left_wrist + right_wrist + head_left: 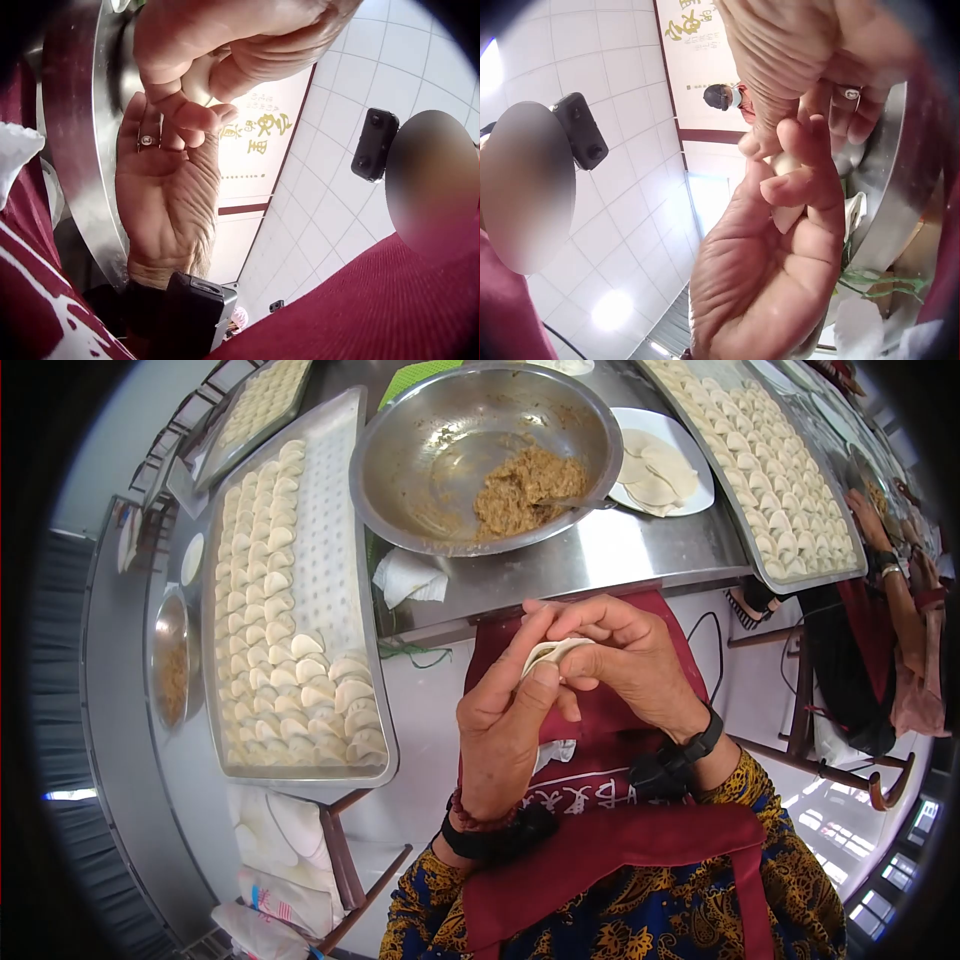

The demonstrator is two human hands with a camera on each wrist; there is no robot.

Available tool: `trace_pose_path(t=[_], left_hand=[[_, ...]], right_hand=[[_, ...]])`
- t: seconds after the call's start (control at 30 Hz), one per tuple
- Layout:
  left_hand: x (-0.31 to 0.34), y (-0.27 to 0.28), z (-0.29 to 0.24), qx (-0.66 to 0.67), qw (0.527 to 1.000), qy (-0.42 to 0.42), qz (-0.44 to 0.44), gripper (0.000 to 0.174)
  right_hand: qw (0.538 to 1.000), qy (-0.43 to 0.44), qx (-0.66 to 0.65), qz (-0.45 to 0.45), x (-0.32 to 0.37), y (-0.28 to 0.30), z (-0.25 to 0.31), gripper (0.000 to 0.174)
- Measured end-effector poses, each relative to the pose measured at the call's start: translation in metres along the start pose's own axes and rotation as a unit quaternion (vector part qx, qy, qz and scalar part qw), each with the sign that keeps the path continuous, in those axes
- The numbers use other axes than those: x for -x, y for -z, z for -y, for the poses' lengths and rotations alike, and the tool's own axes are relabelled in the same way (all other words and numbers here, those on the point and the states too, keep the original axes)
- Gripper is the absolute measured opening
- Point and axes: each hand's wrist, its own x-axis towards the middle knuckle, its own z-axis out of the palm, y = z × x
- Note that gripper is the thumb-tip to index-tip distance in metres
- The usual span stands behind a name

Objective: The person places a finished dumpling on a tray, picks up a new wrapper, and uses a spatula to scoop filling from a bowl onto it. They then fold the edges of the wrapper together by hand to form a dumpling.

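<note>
Both hands meet in front of the apron and pinch one dumpling (pixel 548 654), its pale wrapper folded over with the edges partly apart. My left hand (pixel 508 710) holds it from the left, the thumb pressed along its near edge. From the other side my right hand (pixel 640 665) grips the wrapper between thumb and fingers. In the left wrist view the wrapper (pixel 197 79) shows between the fingers, with the ringed right hand (pixel 169 199) behind. Fingers cover most of the dumpling (pixel 784 166) in the right wrist view.
A steel bowl (pixel 410 470) of minced filling (pixel 530 485) stands ahead, beside a white plate (pixel 700 490) of round wrappers (pixel 655 470). Dumpling trays lie left (pixel 330 510) and right (pixel 815 575). A crumpled tissue (pixel 410 578) sits at the table edge. Another person's arm (pixel 870 520) is at right.
</note>
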Motion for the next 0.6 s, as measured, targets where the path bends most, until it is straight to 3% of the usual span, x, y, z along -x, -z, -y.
trace_pose_path(t=[0.1,0.17,0.3,0.4,0.47,0.6], left_hand=[[-0.001,-0.001,-0.003,-0.017,1.000,0.015,0.015,0.042],[-0.001,0.002,-0.005,-0.032,0.999,0.024,0.024,0.042],[-0.002,0.006,-0.009,-0.097,0.992,0.041,0.070,0.043],[-0.001,0.002,-0.014,-0.093,0.992,0.051,0.067,0.047],[-0.001,0.002,-0.014,-0.080,0.993,0.058,0.063,0.049],[-0.002,0.006,-0.017,-0.113,0.986,0.081,0.095,0.048]], right_hand=[[0.999,-0.037,0.013,0.008,0.000,0.004,0.002,0.016],[0.995,0.051,0.081,0.014,-0.002,0.012,-0.009,0.018],[0.984,0.092,0.148,0.038,0.000,0.016,-0.010,0.019],[0.995,0.030,0.093,-0.005,0.004,0.004,0.004,0.018],[0.992,-0.065,0.105,0.007,0.006,0.004,0.014,0.012],[0.994,-0.038,0.094,0.047,0.005,0.012,0.009,0.013]])
